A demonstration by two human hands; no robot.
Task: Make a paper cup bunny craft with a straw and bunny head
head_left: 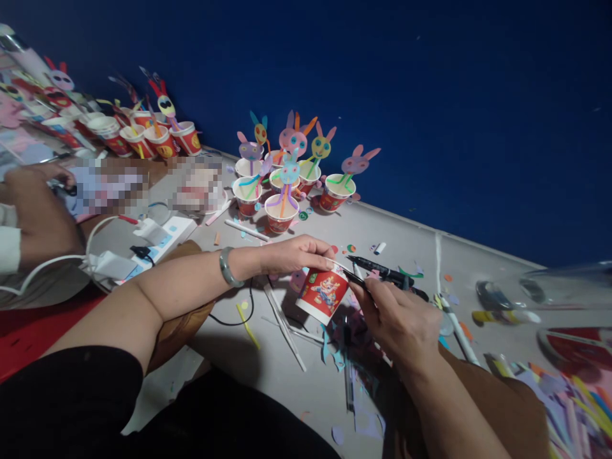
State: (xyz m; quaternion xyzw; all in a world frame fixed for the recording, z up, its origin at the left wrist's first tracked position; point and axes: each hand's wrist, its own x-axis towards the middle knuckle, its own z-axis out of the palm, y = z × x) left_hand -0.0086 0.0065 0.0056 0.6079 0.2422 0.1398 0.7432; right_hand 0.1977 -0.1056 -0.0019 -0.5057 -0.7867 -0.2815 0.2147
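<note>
Gripping the rim of the red paper cup (pixel 325 296) between thumb and fingers, the left hand (pixel 310 252) holds it tilted, while the right hand (pixel 404 319) clasps a black pen (pixel 357 280) with its tip at the rim; whether the cup's base touches the tabletop (pixel 406 229) I cannot tell. Taking the cup as the dial's centre, a cluster of paper-headed cups (pixel 282 220) crowds eleven o'clock, beyond the left hand. Black markers (pixel 385 273) lie at two, just beyond the right hand's knuckles. White sticks (pixel 282 319) and a yellow strip (pixel 247 326) spread toward eight, and teal scraps (pixel 333 354) sit near six. The left forearm spans nine o'clock, with a power strip (pixel 174 233) and its cables beyond it, and another person's arm (pixel 45 210) farther off. Colourful strips (pixel 571 408) heap at four. The tabletop's far edge meets a blue panel (pixel 382 95), slanting from eleven toward three; between cup and edge, around one, only small dots and a white cap (pixel 380 248) interrupt the grey surface.
</note>
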